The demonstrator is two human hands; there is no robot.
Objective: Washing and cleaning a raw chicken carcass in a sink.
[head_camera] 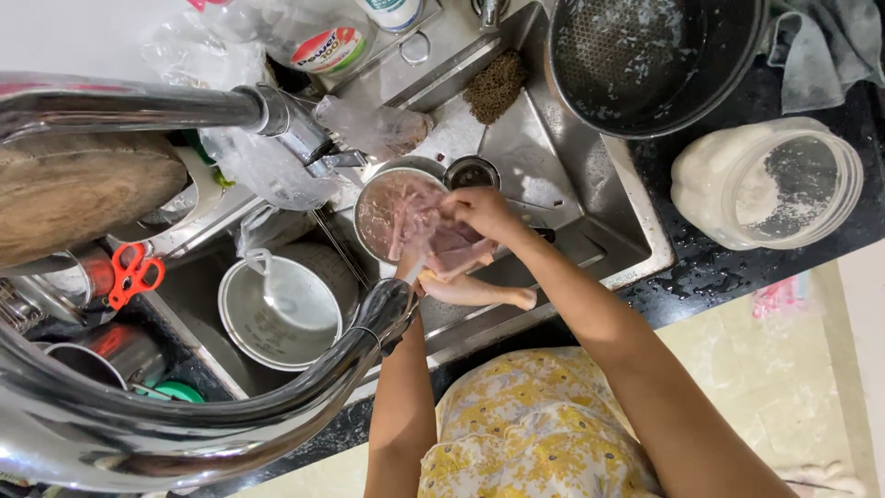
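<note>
Over the steel sink [590,221], seen from your head camera, your right hand [484,214] has its grip closed on pale pink raw meat [452,247] just above a small steel bowl [383,217]. Your left hand [475,291] lies beneath, fingers flat and loose, supporting the meat. A curved tap [277,406] crosses in front; a dark pan [645,55] and a plastic jar [770,184] sit on the wet black desk [728,267].

Pale pink raw meat [441,242], limp, over a steel bowl [373,207] in the sink.
</note>
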